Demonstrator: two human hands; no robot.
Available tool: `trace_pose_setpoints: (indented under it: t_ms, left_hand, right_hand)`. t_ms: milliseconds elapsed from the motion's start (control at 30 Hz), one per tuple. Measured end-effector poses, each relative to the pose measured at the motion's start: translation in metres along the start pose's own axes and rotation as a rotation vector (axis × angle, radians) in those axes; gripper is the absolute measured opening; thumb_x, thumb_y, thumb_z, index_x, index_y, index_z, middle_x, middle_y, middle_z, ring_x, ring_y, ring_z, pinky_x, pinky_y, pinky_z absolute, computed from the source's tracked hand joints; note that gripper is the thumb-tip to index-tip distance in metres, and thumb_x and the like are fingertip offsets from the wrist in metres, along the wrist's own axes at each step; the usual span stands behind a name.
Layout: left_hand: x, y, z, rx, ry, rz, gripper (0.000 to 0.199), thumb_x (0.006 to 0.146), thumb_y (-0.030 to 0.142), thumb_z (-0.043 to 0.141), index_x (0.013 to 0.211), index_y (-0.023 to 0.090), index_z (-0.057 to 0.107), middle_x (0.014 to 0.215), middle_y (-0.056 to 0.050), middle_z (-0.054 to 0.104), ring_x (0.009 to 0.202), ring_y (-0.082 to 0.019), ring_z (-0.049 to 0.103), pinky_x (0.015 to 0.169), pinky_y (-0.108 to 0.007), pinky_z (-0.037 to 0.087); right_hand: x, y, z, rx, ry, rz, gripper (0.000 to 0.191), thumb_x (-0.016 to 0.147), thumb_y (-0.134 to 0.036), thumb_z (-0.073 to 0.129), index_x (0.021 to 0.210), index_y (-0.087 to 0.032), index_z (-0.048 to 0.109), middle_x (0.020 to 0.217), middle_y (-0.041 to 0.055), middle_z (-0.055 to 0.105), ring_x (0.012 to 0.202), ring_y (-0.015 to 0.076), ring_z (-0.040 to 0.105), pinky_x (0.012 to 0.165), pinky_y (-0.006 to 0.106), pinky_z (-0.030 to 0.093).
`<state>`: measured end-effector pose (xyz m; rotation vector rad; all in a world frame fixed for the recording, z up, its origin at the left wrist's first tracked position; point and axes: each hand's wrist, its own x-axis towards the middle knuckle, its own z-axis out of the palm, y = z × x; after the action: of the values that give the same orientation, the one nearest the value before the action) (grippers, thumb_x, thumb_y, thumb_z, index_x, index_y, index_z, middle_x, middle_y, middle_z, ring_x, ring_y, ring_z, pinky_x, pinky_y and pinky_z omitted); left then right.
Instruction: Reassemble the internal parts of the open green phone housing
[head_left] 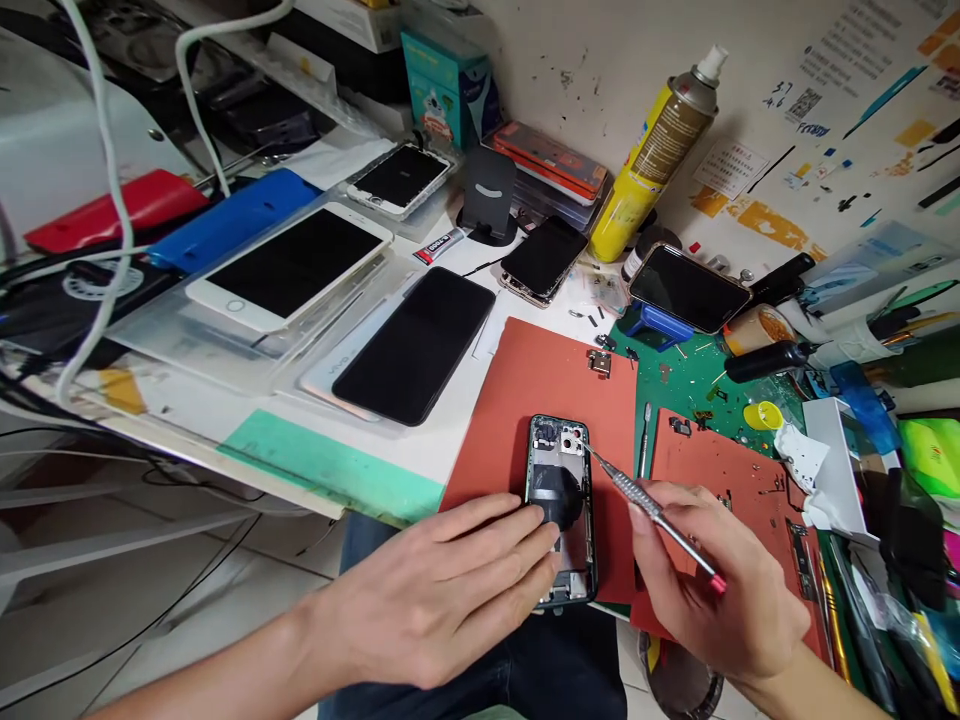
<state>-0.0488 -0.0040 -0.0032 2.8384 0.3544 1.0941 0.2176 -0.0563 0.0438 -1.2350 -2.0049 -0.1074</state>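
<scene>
An opened phone housing [574, 540], with its inner parts bare, lies near the table's front edge on a reddish-brown mat [517, 400]. My left hand [450, 580] rests across its left side, fingers stretched out flat and touching it. Between the thumb and fingers of my right hand [720, 570] is a thin metal pick [645, 502] with a knurled grip and a red end. Its tip points at the camera opening [571, 440] near the housing's top right; whether it touches cannot be made out. The lower thumb of my left hand is hidden.
Left of the mat lie a dark phone [416, 345] and a white phone [289, 268]. A yellow spray can [649, 155] stands against the wall. Another metal tool [645, 440] lies beside the mat. A second mat [697, 480] at right carries several small parts. White cables [101, 150] hang at left.
</scene>
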Motion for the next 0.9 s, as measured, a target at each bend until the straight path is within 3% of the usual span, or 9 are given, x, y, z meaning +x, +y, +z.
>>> trace_pose_setpoints:
  t_ms: [100,200,300,400,533,733,900]
  left_hand:
    - [0.000,0.003,0.000,-0.006,0.025,-0.060,0.026,0.111,0.015,0.055,0.119,0.016,0.080,0.125,-0.005,0.084,0.125,-0.021,0.073,0.121,-0.040,0.054]
    - [-0.002,0.005,0.001,-0.026,0.015,-0.087,0.029,0.112,0.013,0.052,0.121,0.015,0.079,0.126,-0.005,0.083,0.128,-0.022,0.072,0.125,-0.041,0.049]
    - [-0.004,0.007,-0.001,-0.041,-0.012,-0.114,0.031,0.112,0.012,0.051,0.127,0.014,0.078,0.130,-0.007,0.082,0.132,-0.023,0.072,0.125,-0.041,0.049]
    - [-0.004,0.009,-0.007,-0.062,-0.021,-0.171,0.030,0.113,0.017,0.054,0.132,0.015,0.076,0.135,-0.007,0.080,0.137,-0.024,0.070,0.123,-0.039,0.052]
    - [-0.001,0.012,-0.009,-0.109,0.087,-0.236,0.034,0.115,0.021,0.050,0.139,0.018,0.073,0.136,-0.009,0.079,0.144,-0.024,0.065,0.118,-0.036,0.057]
    - [0.010,0.020,-0.001,-0.112,0.257,-0.248,0.027,0.106,0.011,0.057,0.122,0.016,0.077,0.120,-0.009,0.080,0.131,-0.024,0.072,0.109,-0.033,0.064]
    - [0.017,0.018,-0.006,-0.128,0.185,-0.238,0.021,0.100,0.008,0.066,0.115,0.016,0.078,0.118,-0.008,0.082,0.125,-0.024,0.075,0.106,-0.035,0.066]
  right_hand:
    - [0.012,0.009,-0.002,-0.067,-0.144,-0.154,0.021,0.097,-0.003,0.069,0.115,-0.015,0.068,0.094,0.0110,0.082,0.076,0.0227,0.080,0.063,0.034,0.067]
    - [0.020,0.014,-0.003,-0.109,-0.193,-0.223,0.028,0.098,-0.002,0.069,0.123,-0.013,0.064,0.095,0.0121,0.082,0.080,0.0230,0.080,0.064,0.035,0.067]
    - [0.028,0.016,-0.005,-0.134,-0.165,-0.295,0.033,0.096,0.001,0.070,0.126,-0.011,0.063,0.094,0.0123,0.082,0.083,0.0228,0.080,0.067,0.036,0.068]
    - [0.036,0.016,-0.009,-0.149,-0.135,-0.295,0.025,0.095,0.001,0.071,0.117,-0.010,0.067,0.093,0.0123,0.082,0.082,0.0225,0.080,0.067,0.036,0.069]
    - [0.040,0.016,-0.020,-0.098,-0.165,-0.267,0.028,0.092,0.004,0.074,0.116,-0.008,0.068,0.097,0.0140,0.082,0.084,0.0227,0.080,0.072,0.035,0.068]
    - [0.038,0.019,-0.031,-0.018,-0.357,-0.425,0.020,0.096,0.001,0.058,0.110,-0.007,0.070,0.105,0.0210,0.082,0.100,0.0287,0.080,0.085,0.044,0.068]
    - [0.062,0.016,-0.025,-0.102,-0.408,-0.568,0.034,0.106,-0.005,0.039,0.098,-0.012,0.072,0.094,0.0141,0.084,0.095,0.0231,0.079,0.094,0.036,0.064]
